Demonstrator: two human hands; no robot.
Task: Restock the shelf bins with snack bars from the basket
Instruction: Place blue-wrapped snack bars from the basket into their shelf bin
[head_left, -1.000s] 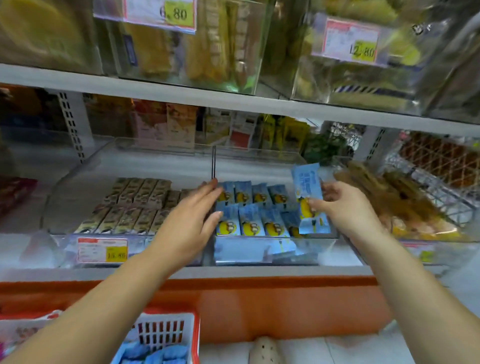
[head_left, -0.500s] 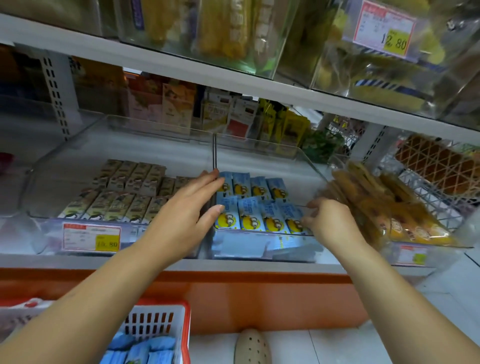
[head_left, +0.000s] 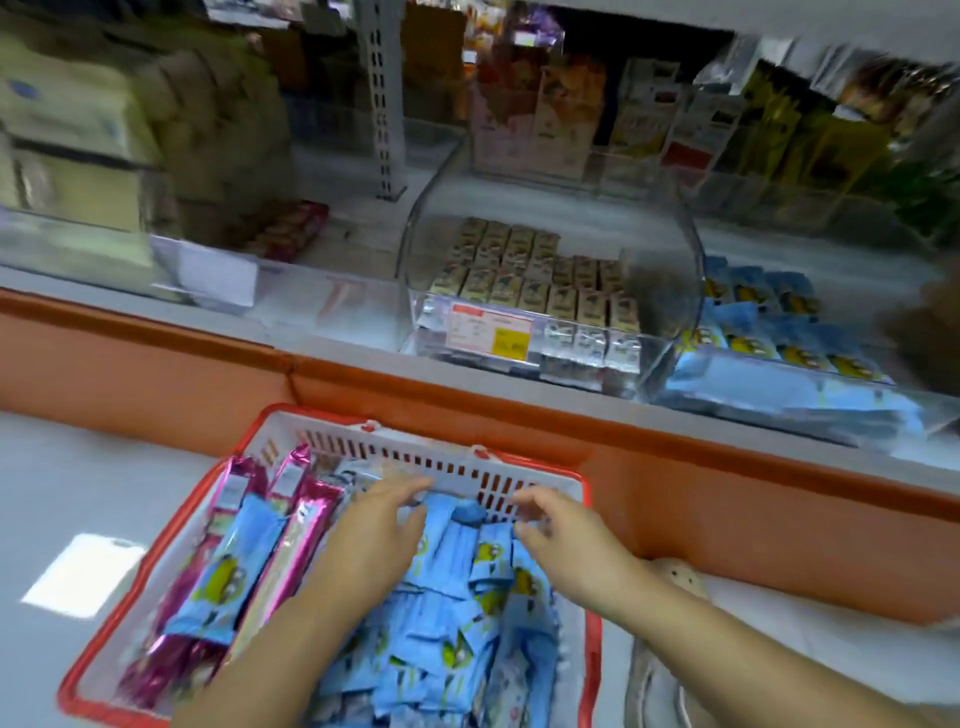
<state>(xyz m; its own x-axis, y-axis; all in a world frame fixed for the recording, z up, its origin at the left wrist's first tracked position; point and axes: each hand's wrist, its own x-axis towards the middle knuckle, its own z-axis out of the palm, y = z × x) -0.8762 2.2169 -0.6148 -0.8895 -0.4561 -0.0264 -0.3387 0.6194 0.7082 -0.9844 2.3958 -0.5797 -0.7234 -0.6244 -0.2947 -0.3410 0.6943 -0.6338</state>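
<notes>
1. Head view: left hand (head_left: 379, 530) and right hand (head_left: 563, 545), both hands spread open, gripping nothing, over blue snack bars (head_left: 457, 597) in the basket (head_left: 395, 452), lower centre.
2. Shelf bin (head_left: 753, 387) at right edge looks partly filled; many bars are left to move.

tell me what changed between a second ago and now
Both hands dropped from the blue-bar bin into the basket. The right hand released its blue bar and, like the left hand, now reaches open over the blue snack bars. The brown-bar bin looks unchanged.

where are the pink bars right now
In the head view, the pink bars lie along the left side of the red basket, left of the blue bars and the left hand.
</notes>
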